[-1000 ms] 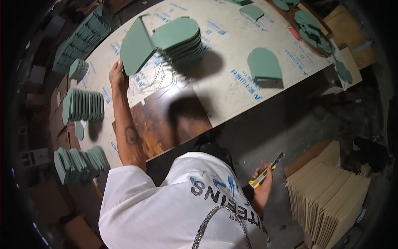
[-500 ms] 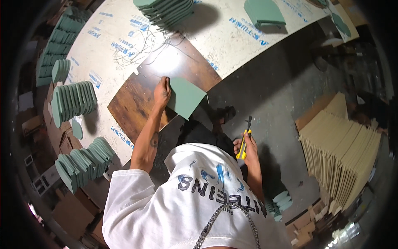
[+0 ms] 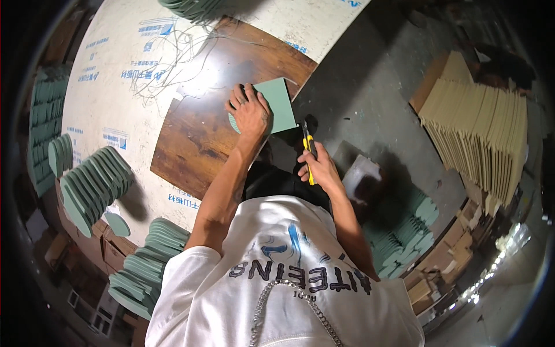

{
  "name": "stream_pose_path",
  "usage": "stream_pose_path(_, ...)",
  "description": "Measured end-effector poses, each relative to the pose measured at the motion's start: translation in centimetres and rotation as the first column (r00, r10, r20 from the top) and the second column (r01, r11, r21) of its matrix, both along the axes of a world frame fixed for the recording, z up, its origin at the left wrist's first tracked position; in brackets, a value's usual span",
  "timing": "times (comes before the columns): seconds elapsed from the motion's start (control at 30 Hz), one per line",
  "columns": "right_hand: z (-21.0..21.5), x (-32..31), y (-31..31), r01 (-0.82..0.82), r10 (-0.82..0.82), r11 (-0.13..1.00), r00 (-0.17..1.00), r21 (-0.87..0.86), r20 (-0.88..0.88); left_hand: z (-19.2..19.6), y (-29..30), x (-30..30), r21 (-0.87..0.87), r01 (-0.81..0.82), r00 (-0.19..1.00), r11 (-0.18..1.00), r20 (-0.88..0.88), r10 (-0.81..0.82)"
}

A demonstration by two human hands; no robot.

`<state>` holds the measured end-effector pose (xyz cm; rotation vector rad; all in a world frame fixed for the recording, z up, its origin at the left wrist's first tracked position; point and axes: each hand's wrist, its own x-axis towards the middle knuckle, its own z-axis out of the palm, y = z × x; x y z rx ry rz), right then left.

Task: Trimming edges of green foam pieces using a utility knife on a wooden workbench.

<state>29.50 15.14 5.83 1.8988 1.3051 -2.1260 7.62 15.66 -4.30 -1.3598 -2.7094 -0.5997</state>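
My left hand (image 3: 251, 111) lies with fingers spread on top of a pale green panel (image 3: 278, 103), pressing it against a dark brown wood-grain board (image 3: 193, 153). One rounded end of the panel shows beside the wrist. A squared corner of it juts past the board's right edge. In my right hand (image 3: 321, 168) is a yellow and black utility knife (image 3: 310, 151), its tip pointing up close to that corner. The fingers are wrapped around its handle. Whether the blade touches the panel I cannot tell.
Thin loose strips (image 3: 167, 63) curl over the white printed table (image 3: 95, 107). Stacked green panels (image 3: 95, 185) line its left side, with another pile (image 3: 191, 7) at the top. To the right stands a tall stack of tan sheets (image 3: 474, 136); more green panels (image 3: 404, 237) lie below right.
The panel has turned, and my left hand has shifted from gripping its edge to lying over it. My right hand has brought the knife up and left, near the panel's corner. The view has shifted.
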Motion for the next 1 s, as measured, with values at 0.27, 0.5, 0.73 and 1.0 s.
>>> stream_pose_path(0.27, 3.7, -4.9, 4.1, -0.406, 0.383, 0.913, 0.88, 0.028, 0.28, 0.6, -0.1, -0.5, 0.031, 0.101, 0.993, 0.994, 0.06, -0.102)
stream_pose_path(0.5, 4.9, -5.6, 4.6, -0.526, 0.518, 0.849, 0.804, -0.057, 0.29, 0.5, 0.0, -0.6, 0.013, 0.085, 0.995, 0.996, 0.053, -0.086)
stream_pose_path(0.73, 4.8, -5.4, 4.3, -0.571, 0.55, 0.82, 0.773, -0.032, 0.317, 0.5, 0.1, -0.6, -0.014, 0.081, 0.992, 0.997, 0.101, -0.079)
stream_pose_path(1.0, 0.5, -2.8, 1.8, -0.586, 0.532, 0.81, 0.76, 0.039, 0.373, 0.4, 0.5, -0.4, -0.07, 0.089, 0.995, 0.993, 0.04, -0.087)
